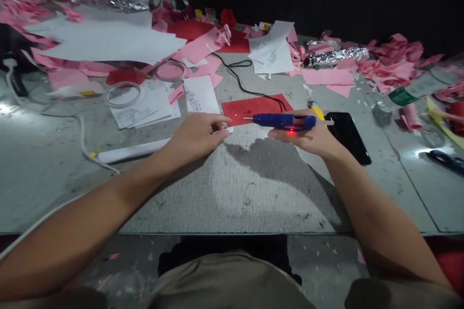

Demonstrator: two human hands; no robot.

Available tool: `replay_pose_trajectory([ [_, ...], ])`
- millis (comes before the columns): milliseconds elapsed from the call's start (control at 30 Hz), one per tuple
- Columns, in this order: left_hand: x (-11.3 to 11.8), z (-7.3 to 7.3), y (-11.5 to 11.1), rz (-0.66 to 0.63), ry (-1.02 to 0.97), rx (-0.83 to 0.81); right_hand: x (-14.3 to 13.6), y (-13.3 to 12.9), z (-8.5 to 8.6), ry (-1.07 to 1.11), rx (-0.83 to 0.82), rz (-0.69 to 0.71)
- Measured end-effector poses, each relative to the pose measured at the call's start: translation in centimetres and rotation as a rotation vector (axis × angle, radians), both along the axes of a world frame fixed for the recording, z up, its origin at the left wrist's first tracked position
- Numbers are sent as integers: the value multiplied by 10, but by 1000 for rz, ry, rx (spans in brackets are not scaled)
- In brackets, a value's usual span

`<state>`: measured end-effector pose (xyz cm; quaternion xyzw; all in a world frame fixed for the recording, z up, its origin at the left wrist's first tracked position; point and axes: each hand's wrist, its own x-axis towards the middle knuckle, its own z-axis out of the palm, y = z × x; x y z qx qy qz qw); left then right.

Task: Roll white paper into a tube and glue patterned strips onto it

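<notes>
My right hand (308, 137) is wrapped round a blue hot glue gun (277, 120), its nozzle pointing left and a red light glowing on its side. A glue stick (328, 122) pokes out at the back. My left hand (197, 134) pinches a small whitish paper piece (225, 130) between thumb and fingers, just left of the nozzle; most of that piece is hidden. Behind both hands lies a red paper sheet (253, 106) with small spots on it. A rolled white paper tube (132, 150) rests under my left forearm.
A black phone (348, 137) lies right of my right hand. Tape rolls (122, 95), printed sheets (154, 104) and white paper (108, 38) cover the back left. Pink paper scraps (393, 60) and a plastic bottle (420, 88) sit at right. A black cord (241, 82) crosses the middle; a white cable (82, 137) runs left.
</notes>
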<state>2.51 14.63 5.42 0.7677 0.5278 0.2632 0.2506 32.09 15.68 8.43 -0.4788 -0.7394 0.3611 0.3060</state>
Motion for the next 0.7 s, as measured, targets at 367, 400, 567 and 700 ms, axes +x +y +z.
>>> replay_pose_trajectory([
  [367, -6, 5, 3, -24, 109, -90, -16, -4, -10, -162, 44, 159],
  [400, -7, 5, 3, -31, 111, -100, -17, -4, -12, -165, 45, 162],
  [567, -10, -2, 9, -86, 110, -66, -21, -6, -20, -170, 37, 139],
  [700, -12, -6, 12, -86, 132, -47, -24, -6, -25, -152, 57, 129],
])
